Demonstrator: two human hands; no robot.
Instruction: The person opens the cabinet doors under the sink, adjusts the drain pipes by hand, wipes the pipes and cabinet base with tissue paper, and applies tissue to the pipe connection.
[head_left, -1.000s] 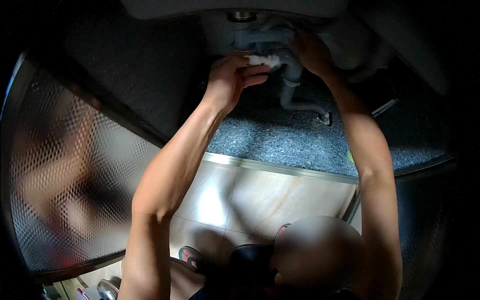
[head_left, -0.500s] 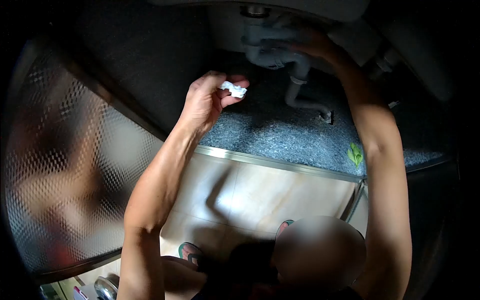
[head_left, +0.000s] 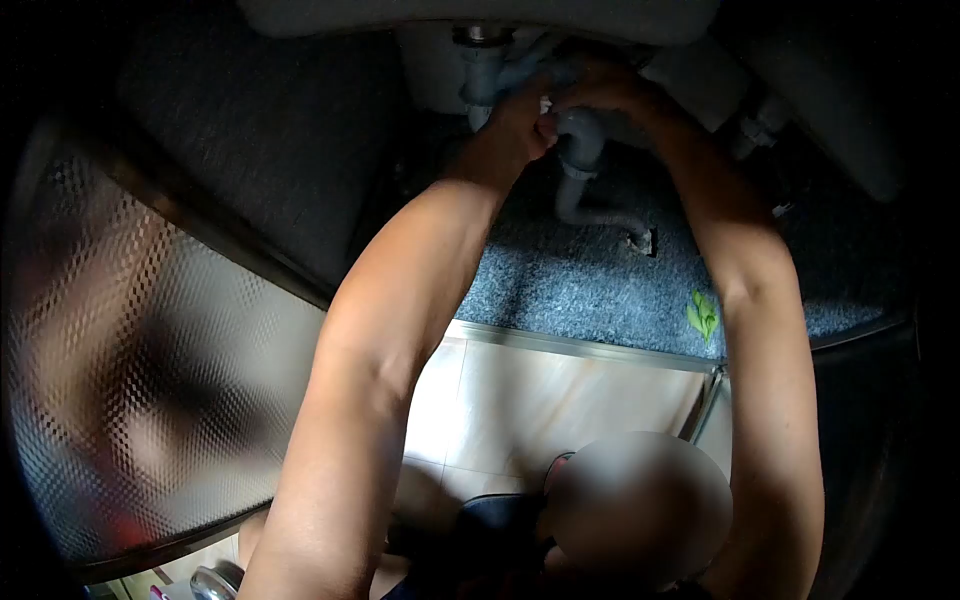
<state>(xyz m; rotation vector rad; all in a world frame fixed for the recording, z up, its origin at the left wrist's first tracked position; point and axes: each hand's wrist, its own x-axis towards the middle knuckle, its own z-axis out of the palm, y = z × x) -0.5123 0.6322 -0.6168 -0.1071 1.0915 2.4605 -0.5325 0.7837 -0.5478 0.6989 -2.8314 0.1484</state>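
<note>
Under the basin, my left hand (head_left: pixel 532 118) reaches in to the grey drain pipe (head_left: pixel 582 145), its fingers wrapped round a crumpled white tissue (head_left: pixel 545 104) of which only a bit shows. My right hand (head_left: pixel 603 85) is at the upper pipes behind the bend, close to my left hand. Its fingers are dark and mostly hidden, so their grip cannot be made out. The pipe curves down and runs to a hole in the speckled grey cabinet floor (head_left: pixel 590 290).
A green leaf (head_left: pixel 702 317) lies on the cabinet floor near my right forearm. A textured cabinet door (head_left: pixel 190 380) stands open at the left. The metal front edge (head_left: pixel 590 349) crosses the middle, and a round blurred shape (head_left: pixel 641 510) is below.
My left hand moved away from the pipe with the tissue, then came back up and right beside my right hand. The right hand stayed at the pipes. The view shifted slightly.
</note>
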